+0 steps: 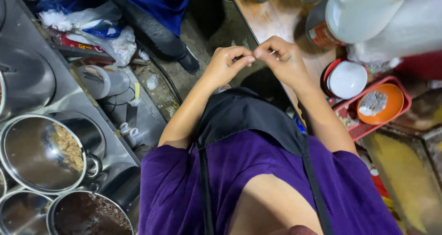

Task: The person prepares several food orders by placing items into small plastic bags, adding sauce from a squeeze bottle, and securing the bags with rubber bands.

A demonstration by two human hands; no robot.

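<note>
My left hand (228, 62) and my right hand (281, 58) are raised together in front of my chest, fingertips almost touching. Both pinch something very small and thin between thumb and fingers; it looks like a strip or band, but I cannot tell what it is. Below the hands hang my black apron (244, 115) and purple shirt (239, 184). The hands hover over the edge of a wooden counter (271, 18) and the dark floor.
Steel pots with lids (41, 152) line a metal counter at left, with a white jug (103, 81) and plastic bags (92, 25). At right stand a large white bottle (359, 11), a red basket (368, 120), an orange bowl (382, 104) and a white lid (347, 78). Another person's leg and shoe (184, 55) are ahead.
</note>
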